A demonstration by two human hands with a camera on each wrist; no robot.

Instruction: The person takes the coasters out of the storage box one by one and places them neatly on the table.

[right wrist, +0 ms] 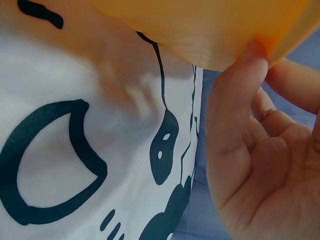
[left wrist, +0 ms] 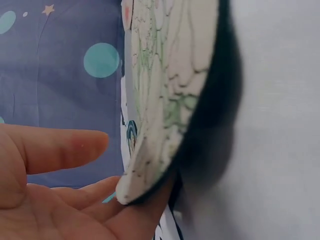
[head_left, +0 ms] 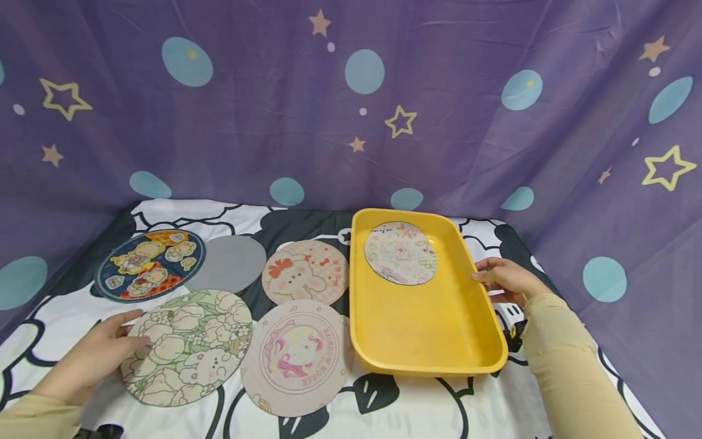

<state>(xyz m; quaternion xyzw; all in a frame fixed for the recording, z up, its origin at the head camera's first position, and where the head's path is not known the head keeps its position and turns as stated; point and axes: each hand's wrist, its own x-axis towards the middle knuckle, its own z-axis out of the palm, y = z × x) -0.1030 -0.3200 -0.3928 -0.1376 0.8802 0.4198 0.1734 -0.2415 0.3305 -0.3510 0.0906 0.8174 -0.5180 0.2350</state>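
In the head view, my left hand [head_left: 104, 350] is at the left edge of a round mat [head_left: 186, 347] with a green-and-cream floral bunny print. The left wrist view shows the fingers [left wrist: 135, 220] under the mat's edge, which stands off the cloth, and the thumb [left wrist: 70, 150] raised apart from it. My right hand [head_left: 507, 279] grips the right side wall of a yellow rectangular tray [head_left: 428, 323]. Seen from the right wrist, the thumb presses the tray's outer side and a finger lies at its rim. Inside the tray's far left part lies a pale doodle-print round mat [head_left: 400, 253].
A pink rainbow-horse mat [head_left: 298, 360] and a pink bunny mat [head_left: 305, 272] lie left of the tray. Farther left are a plain grey disc [head_left: 230, 262] and a blue-rimmed mat [head_left: 150, 265]. A purple curtain [head_left: 307, 146] hangs behind the patterned cloth [head_left: 428, 408].
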